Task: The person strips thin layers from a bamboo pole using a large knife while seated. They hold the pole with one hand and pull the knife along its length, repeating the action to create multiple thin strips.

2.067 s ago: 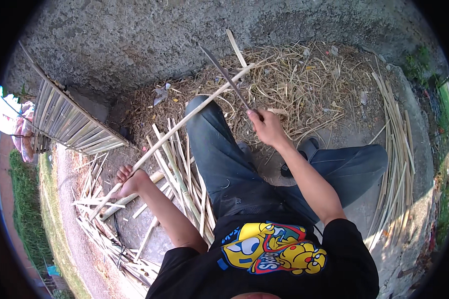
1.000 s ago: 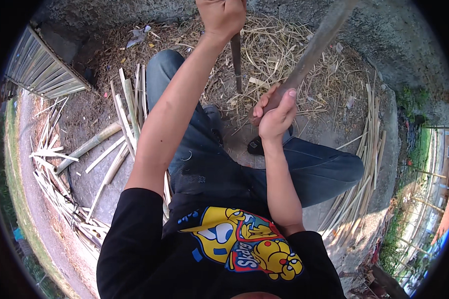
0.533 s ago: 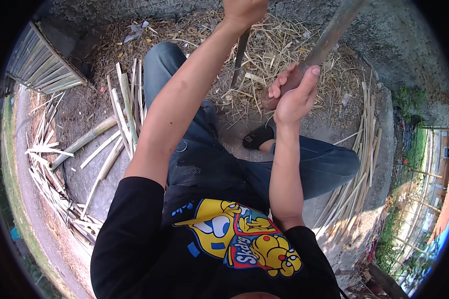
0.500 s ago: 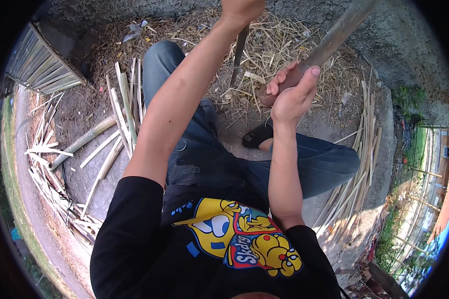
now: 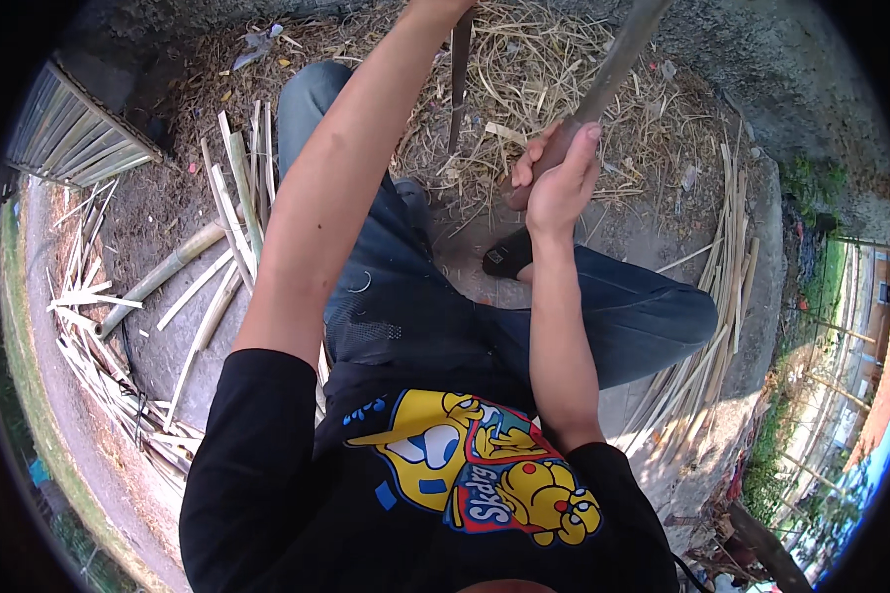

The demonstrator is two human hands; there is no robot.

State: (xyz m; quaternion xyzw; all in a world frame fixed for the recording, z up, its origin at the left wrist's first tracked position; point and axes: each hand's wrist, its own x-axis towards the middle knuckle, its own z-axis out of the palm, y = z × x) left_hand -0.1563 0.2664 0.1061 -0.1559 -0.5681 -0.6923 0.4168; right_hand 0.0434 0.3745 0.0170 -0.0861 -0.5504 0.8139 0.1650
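Observation:
My right hand is closed round the thick brown handle of a large knife. Its long grey-brown blade slants up to the right and runs out of the upper edge. At the top edge my left hand is mostly cut off, its fingers out of sight. Just below it a narrow dark blade-like strip points down toward the ground. Whether my left hand holds that strip is unclear. My bent legs in blue jeans lie beneath my arms.
Pale shavings litter the ground ahead by a rough wall. Split bamboo strips lie at the right, more pieces at the left beside a bamboo pole. A slatted bamboo panel stands at the far left.
My left hand has moved up and left, partly out of the picture. The large knife has shifted slightly left, its blade a little more upright, still in my right hand. The whole view has shifted a little.

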